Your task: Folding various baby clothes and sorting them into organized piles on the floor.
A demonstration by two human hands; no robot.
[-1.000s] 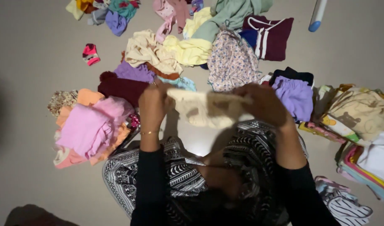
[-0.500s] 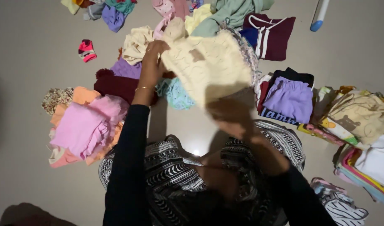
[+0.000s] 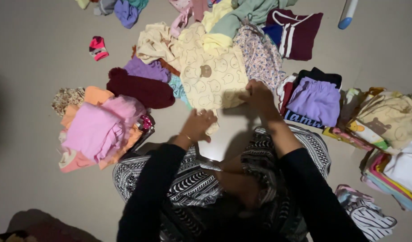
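A cream garment with a bear pattern [image 3: 211, 76] lies spread flat on the floor in front of my crossed legs. My left hand [image 3: 198, 125] rests on its near lower corner, fingers pinching the hem. My right hand [image 3: 257, 95] grips the garment's right lower edge. Both arms wear black sleeves, and a thin bracelet sits on the left wrist.
Loose clothes lie beyond: maroon knit hat [image 3: 141, 88], floral piece [image 3: 259, 54], maroon striped shorts [image 3: 298, 29], yellow top [image 3: 217, 42]. A pink and orange folded stack [image 3: 98, 130] sits left. Purple folded clothes [image 3: 314, 101] and more stacks [image 3: 390, 130] are right. A pink sock [image 3: 98, 47] lies far left.
The cream garment went from held up between both hands, through a swing outward, to lying flat on the floor. Both hands have dropped to its near edge.
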